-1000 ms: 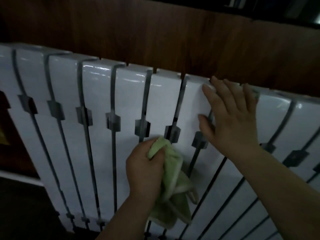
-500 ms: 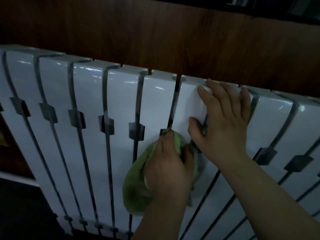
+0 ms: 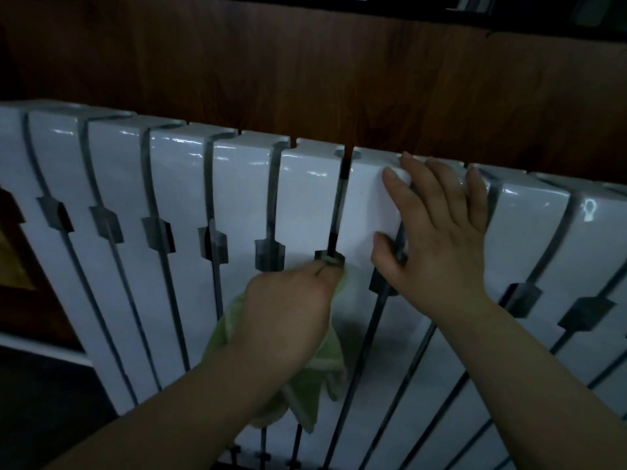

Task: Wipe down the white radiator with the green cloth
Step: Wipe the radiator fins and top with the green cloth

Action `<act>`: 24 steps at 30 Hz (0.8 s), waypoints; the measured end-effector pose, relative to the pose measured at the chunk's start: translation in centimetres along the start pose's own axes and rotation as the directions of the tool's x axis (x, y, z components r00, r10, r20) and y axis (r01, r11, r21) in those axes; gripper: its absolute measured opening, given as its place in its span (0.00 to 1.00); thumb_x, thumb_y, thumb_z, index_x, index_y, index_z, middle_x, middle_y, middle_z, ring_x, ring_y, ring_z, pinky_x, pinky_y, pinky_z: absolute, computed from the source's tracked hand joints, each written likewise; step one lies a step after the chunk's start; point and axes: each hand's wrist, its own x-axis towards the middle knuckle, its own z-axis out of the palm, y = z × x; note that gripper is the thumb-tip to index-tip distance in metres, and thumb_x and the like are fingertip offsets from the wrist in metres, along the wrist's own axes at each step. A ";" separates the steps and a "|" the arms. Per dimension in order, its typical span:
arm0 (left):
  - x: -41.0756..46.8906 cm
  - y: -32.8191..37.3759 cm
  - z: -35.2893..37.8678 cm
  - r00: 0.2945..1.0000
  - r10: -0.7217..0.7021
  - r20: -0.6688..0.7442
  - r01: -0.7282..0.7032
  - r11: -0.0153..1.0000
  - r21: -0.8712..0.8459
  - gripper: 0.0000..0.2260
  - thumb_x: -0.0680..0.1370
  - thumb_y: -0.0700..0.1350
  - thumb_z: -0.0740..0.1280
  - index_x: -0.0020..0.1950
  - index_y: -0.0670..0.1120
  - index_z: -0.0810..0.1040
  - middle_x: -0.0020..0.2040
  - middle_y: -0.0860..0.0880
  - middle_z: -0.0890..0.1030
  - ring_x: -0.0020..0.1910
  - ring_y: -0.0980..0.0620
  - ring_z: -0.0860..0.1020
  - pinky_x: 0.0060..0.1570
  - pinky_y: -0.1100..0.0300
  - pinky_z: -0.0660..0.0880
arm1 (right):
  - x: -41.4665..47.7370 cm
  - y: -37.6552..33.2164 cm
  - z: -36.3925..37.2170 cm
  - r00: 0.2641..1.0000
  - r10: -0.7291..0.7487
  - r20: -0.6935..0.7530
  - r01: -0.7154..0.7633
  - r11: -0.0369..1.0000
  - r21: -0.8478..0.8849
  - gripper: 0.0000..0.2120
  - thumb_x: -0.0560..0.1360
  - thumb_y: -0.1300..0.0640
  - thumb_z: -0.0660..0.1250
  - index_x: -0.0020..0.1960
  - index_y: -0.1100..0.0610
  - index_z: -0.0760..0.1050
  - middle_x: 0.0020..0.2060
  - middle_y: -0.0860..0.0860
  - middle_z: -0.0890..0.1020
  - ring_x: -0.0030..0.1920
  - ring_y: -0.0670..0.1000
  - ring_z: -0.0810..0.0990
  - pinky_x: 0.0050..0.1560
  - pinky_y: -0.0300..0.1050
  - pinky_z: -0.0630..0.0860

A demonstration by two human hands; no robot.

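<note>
The white radiator (image 3: 176, 184) spans the frame, with several vertical fins and dark slots between them. My left hand (image 3: 288, 307) grips the green cloth (image 3: 315, 378) and presses it against a fin near a dark slot notch at mid height. Most of the cloth hangs below and behind that hand. My right hand (image 3: 437, 239) lies flat with straight fingers on the upper part of a fin just to the right, fingertips reaching the top edge.
A dark wooden wall panel (image 3: 305, 79) rises behind the radiator. At the lower left are a white skirting strip (image 3: 40, 351) and dark floor. The room is dim.
My left hand turned its back toward me, moved up and right with the cloth onto the fin by the notch, then stayed about there. My right hand stayed flat on the upper fin.
</note>
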 end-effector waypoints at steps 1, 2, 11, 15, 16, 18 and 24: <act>0.1 -0.2 -0.2 1.000 0.012 -0.024 -0.012 1.000 -0.005 0.07 0.65 0.41 0.67 0.37 0.42 0.83 0.28 0.47 0.80 0.19 0.53 0.74 0.18 0.69 0.69 | 0.1 -0.1 0.0 1.000 0.007 -0.002 -0.007 1.000 0.000 0.26 0.69 0.51 0.60 0.65 0.58 0.64 0.63 0.60 0.74 0.65 0.57 0.64 0.70 0.53 0.47; 0.3 -0.4 -0.3 0.999 0.024 -0.039 -0.024 1.000 -0.004 0.12 0.66 0.41 0.61 0.40 0.41 0.83 0.31 0.47 0.82 0.19 0.52 0.74 0.19 0.68 0.70 | 0.1 -0.2 0.0 1.000 0.014 -0.006 -0.014 1.000 0.002 0.26 0.69 0.51 0.60 0.65 0.58 0.64 0.62 0.60 0.74 0.65 0.57 0.64 0.70 0.53 0.47; -0.4 0.8 1.7 0.994 -0.006 0.106 -0.008 0.991 0.130 0.18 0.48 0.37 0.81 0.34 0.38 0.81 0.25 0.45 0.78 0.16 0.51 0.70 0.17 0.69 0.64 | 0.1 0.1 -0.7 0.998 -0.014 0.059 0.014 1.000 -0.009 0.27 0.68 0.52 0.61 0.66 0.58 0.64 0.64 0.59 0.73 0.65 0.57 0.63 0.70 0.52 0.48; 0.6 1.4 1.4 0.954 -0.269 0.130 0.294 0.920 -0.258 0.10 0.58 0.32 0.76 0.28 0.32 0.75 0.23 0.49 0.70 0.17 0.62 0.68 0.26 0.64 0.70 | 0.0 0.0 -0.4 0.999 -0.002 0.041 0.002 1.000 0.008 0.28 0.68 0.52 0.60 0.66 0.57 0.63 0.63 0.59 0.73 0.65 0.57 0.63 0.70 0.52 0.46; 1.0 1.3 1.0 0.900 -0.366 0.236 0.433 0.807 -0.402 0.04 0.68 0.31 0.70 0.35 0.31 0.77 0.27 0.50 0.70 0.21 0.64 0.70 0.36 0.64 0.72 | 0.0 -0.1 -0.3 1.000 0.005 0.027 -0.005 1.000 0.010 0.27 0.68 0.52 0.60 0.66 0.57 0.63 0.63 0.59 0.74 0.65 0.57 0.63 0.70 0.52 0.46; 1.2 1.7 0.1 0.753 -0.517 0.407 0.648 0.476 -0.594 0.11 0.78 0.36 0.61 0.37 0.43 0.77 0.33 0.54 0.73 0.29 0.62 0.72 0.38 0.70 0.70 | 0.0 -0.2 -0.2 1.000 0.012 0.007 -0.012 1.000 0.011 0.27 0.68 0.51 0.60 0.66 0.56 0.63 0.63 0.59 0.74 0.65 0.57 0.64 0.70 0.53 0.47; 0.3 5.2 0.9 0.642 -0.722 0.257 0.623 0.296 -0.724 0.07 0.77 0.44 0.63 0.43 0.55 0.77 0.36 0.58 0.78 0.39 0.62 0.77 0.41 0.74 0.72 | 0.0 0.0 -0.2 1.000 -0.002 0.019 0.001 1.000 0.028 0.27 0.68 0.51 0.60 0.66 0.56 0.63 0.64 0.59 0.73 0.66 0.56 0.63 0.70 0.52 0.46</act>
